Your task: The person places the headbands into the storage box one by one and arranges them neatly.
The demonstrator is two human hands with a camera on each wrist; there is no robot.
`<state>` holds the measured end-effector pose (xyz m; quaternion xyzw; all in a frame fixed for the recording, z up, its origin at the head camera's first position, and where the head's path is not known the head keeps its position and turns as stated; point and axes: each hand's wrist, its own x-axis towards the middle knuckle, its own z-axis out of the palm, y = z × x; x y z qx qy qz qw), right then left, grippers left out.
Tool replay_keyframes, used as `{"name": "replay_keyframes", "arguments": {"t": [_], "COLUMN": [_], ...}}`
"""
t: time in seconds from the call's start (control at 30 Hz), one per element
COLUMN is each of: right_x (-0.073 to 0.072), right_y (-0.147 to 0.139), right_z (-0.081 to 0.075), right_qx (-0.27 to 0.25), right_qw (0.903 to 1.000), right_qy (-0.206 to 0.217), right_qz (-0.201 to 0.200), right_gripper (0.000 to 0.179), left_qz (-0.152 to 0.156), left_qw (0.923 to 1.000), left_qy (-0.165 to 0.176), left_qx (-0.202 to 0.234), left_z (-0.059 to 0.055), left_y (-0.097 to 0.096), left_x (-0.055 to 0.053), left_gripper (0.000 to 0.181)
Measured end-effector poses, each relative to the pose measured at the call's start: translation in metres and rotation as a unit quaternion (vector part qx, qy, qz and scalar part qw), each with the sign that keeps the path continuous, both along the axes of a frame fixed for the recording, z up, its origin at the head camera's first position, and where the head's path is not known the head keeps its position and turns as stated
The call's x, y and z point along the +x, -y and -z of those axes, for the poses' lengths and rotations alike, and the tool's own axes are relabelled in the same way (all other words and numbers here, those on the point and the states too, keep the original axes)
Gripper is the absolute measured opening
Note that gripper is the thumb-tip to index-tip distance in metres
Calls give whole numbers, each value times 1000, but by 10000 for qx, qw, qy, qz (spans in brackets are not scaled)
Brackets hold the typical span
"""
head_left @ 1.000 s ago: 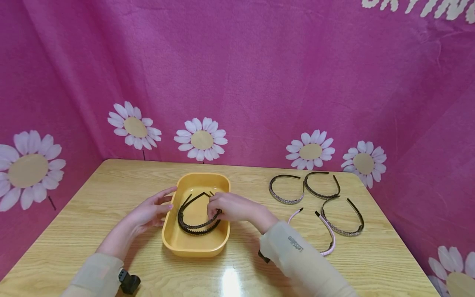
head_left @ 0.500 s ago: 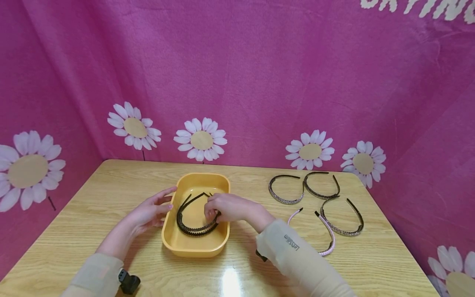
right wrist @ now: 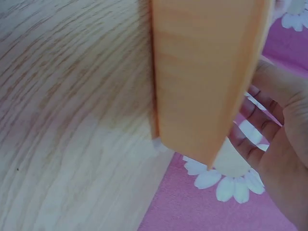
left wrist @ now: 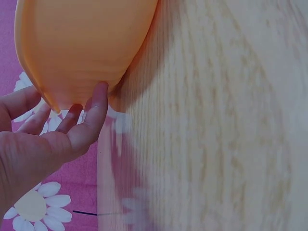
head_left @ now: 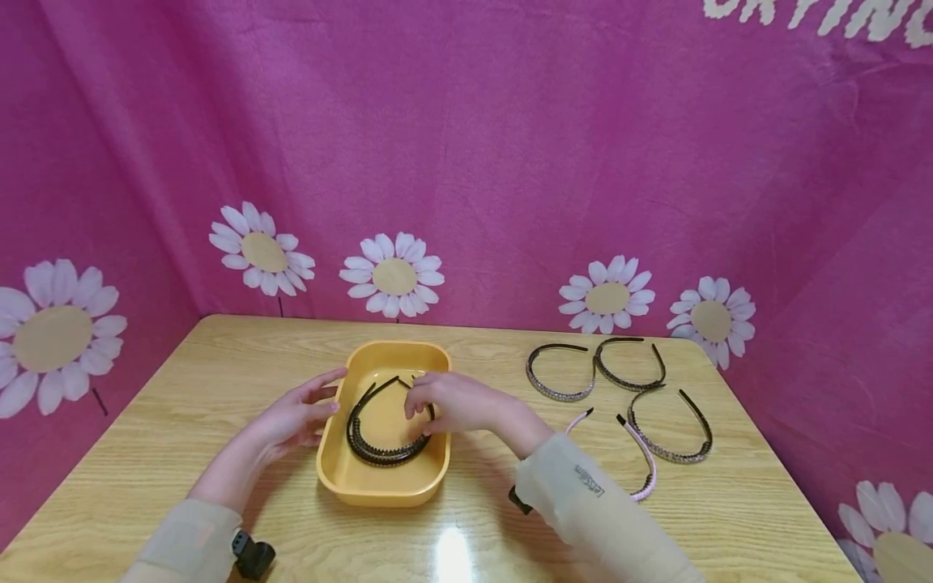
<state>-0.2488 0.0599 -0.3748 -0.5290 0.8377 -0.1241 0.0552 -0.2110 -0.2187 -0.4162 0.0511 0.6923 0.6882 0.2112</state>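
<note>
Dark toothed headbands (head_left: 385,456) lie nested in a yellow plastic bin (head_left: 384,491), their open ends toward the back. Over the bin's right side is my right hand (head_left: 453,402), fingers loosely bent and holding nothing; it covers part of the headbands' right side. My left hand (head_left: 290,417) is at the bin's left wall, thumb near the rim. In the left wrist view, its spread fingertips (left wrist: 100,89) touch the bin's outer wall (left wrist: 86,43). The right wrist view has the right hand (right wrist: 274,125) beyond the bin's rim, the headbands hidden behind the wall (right wrist: 202,72).
On the table (head_left: 481,534) to the right lie a grey beaded headband (head_left: 561,395), a dark one (head_left: 630,384), another beaded one (head_left: 681,457) and a pink headband (head_left: 645,488), partly behind the right forearm. A pink daisy-print cloth (head_left: 481,162) hangs behind the table.
My right hand has let go of a dark headband, which now lies nested with the others in the bin, and has risen slightly with its fingers loosened. The left hand stays put.
</note>
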Motion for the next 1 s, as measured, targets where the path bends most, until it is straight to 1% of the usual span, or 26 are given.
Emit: {"name": "replay_keyframes", "arguments": {"t": [0.2,0.33,0.43,0.67,0.9,1.0], "right_x": [4,9,12,15,13,12], "right_y": [-6,-5,1,21,35,38], "right_z": [-9,-12,-7,14,24,26], "right_qx": [-137,-233,-237,-43,509,673], "right_qw": [9997,9991,9987,9997,9976,9968], "right_qy": [-143,-276,-323,-33,319,258], "right_qz": [114,218,320,254,355,333], "right_gripper": [24,24,24,20,15,13], "left_qz": [-31,-62,-71,-69,-62,-94], "left_qw": [10000,10000,9999,10000,10000,9999], "left_qy": [41,77,71,64,65,75], "left_qx": [14,13,7,-15,-34,-39], "left_z": [0,0,-1,-2,-2,-1], "left_y": [1,1,0,0,0,0], "left_x": [0,1,1,0,0,0], "left_gripper": [62,62,62,62,61,61]}}
